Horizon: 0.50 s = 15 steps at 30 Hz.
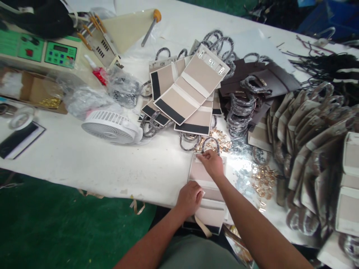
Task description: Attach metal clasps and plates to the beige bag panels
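A flat beige and white bag panel [200, 173] lies at the near edge of the white table [112, 168], hanging partly over it. My left hand [190, 198] presses on the panel's lower left part with curled fingers. My right hand [211, 163] pinches at the panel's far edge, right by a dark curved handle [211, 141]. What the right fingers hold is too small to make out. Small gold metal fittings [221, 140] lie just beyond that hand.
More unfolded beige panels [193, 86] and grey handles [238, 108] are piled mid-table. Finished bags [311, 149] stack at the right. A white fan [110, 127] lies left of the panels, and a machine with a green control panel [60, 54] stands far left. Gold fittings [263, 179] scatter at the right.
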{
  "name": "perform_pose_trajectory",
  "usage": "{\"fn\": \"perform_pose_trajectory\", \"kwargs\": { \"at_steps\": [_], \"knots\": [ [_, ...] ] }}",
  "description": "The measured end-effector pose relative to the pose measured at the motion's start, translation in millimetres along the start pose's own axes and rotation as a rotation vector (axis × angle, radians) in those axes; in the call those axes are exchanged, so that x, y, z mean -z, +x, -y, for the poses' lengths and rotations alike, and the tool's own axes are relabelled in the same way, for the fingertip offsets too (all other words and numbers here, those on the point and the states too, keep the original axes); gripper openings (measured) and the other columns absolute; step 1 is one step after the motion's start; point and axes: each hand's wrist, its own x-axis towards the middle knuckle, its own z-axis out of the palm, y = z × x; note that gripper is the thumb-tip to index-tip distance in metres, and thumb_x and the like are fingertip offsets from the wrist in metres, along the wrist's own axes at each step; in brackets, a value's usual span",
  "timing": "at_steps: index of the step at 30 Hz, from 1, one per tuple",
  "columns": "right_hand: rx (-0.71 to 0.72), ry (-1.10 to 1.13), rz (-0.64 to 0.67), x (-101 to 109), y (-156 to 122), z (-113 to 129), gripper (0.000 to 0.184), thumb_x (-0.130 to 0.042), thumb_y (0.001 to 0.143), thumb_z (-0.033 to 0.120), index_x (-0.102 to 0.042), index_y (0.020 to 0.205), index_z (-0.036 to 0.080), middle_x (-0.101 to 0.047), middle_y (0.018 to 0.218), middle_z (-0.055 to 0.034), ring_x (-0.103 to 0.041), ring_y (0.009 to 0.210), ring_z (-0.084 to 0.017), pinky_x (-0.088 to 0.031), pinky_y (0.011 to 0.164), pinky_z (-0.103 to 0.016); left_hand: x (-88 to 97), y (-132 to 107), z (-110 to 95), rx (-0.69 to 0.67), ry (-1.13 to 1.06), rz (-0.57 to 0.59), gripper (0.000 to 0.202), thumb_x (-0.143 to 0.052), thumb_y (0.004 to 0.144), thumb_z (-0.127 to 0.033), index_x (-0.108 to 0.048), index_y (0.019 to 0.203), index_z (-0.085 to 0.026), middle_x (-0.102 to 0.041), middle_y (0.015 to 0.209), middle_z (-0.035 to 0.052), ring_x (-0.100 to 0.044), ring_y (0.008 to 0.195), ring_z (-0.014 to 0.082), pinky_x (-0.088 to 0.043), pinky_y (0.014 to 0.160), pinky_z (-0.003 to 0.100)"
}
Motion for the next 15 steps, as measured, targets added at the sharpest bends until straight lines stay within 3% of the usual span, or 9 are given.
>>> {"fn": "perform_pose_trajectory", "kwargs": {
  "at_steps": [3, 5, 8, 12, 15],
  "knots": [
    [-0.023, -0.16, 0.028, -1.5, -2.9, 4.5, 0.036, -0.076, 0.081, 0.062, -0.069, 0.084, 0.027, -0.073, 0.075, -0.0003, -0.063, 0.07, -0.02, -0.032, 0.062, -0.029, -1.7, 0.3, 0.2, -0.006, 0.007, -0.002, 0.017, -0.055, 0.1, -0.019, -0.065, 0.086, -0.021, -0.067, 0.092, 0.0053, -0.06, 0.095, 0.0232, -0.047, 0.087, 0.036],
    [-0.047, -0.25, 0.028, -2.8, -0.7, 8.6, 0.038, -0.069, 0.087, 0.063, -0.069, 0.079, 0.026, -0.072, 0.073, -0.0018, -0.062, 0.069, -0.02, -0.03, 0.062, -0.029, -2.4, 0.5, -0.3, -0.001, 0.016, -0.004, 0.018, -0.055, 0.1, -0.019, -0.065, 0.085, -0.021, -0.066, 0.092, 0.0054, -0.06, 0.094, 0.0236, -0.047, 0.086, 0.036],
    [-0.046, -0.244, 0.018, -1.9, 2.4, 9.7, 0.044, -0.059, 0.096, 0.063, -0.068, 0.077, 0.024, -0.071, 0.072, -0.0031, -0.061, 0.068, -0.019, -0.028, 0.062, -0.029, -2.1, 0.9, -2.2, -0.003, 0.029, -0.01, 0.017, -0.055, 0.099, -0.019, -0.064, 0.085, -0.021, -0.065, 0.092, 0.0053, -0.059, 0.094, 0.0238, -0.047, 0.085, 0.036],
    [0.051, -0.202, 0.044, 0.3, -3.9, -1.9, 0.038, -0.07, 0.09, 0.063, -0.069, 0.085, 0.026, -0.073, 0.076, -0.0004, -0.063, 0.071, -0.019, -0.028, 0.062, -0.028, -1.0, 1.7, -4.4, -0.013, 0.039, -0.027, 0.017, -0.056, 0.099, -0.017, -0.063, 0.084, -0.021, -0.064, 0.091, 0.0051, -0.059, 0.093, 0.0234, -0.047, 0.084, 0.036],
    [0.144, -0.165, 0.072, 0.2, -8.3, -13.3, 0.029, -0.074, 0.09, 0.055, -0.07, 0.094, 0.027, -0.075, 0.083, 0.0008, -0.064, 0.075, -0.019, -0.029, 0.063, -0.028, -1.0, 2.5, -4.6, -0.021, 0.043, -0.031, 0.017, -0.057, 0.098, -0.017, -0.063, 0.083, -0.021, -0.064, 0.09, 0.0048, -0.059, 0.093, 0.0229, -0.047, 0.083, 0.035]
  ]
}}
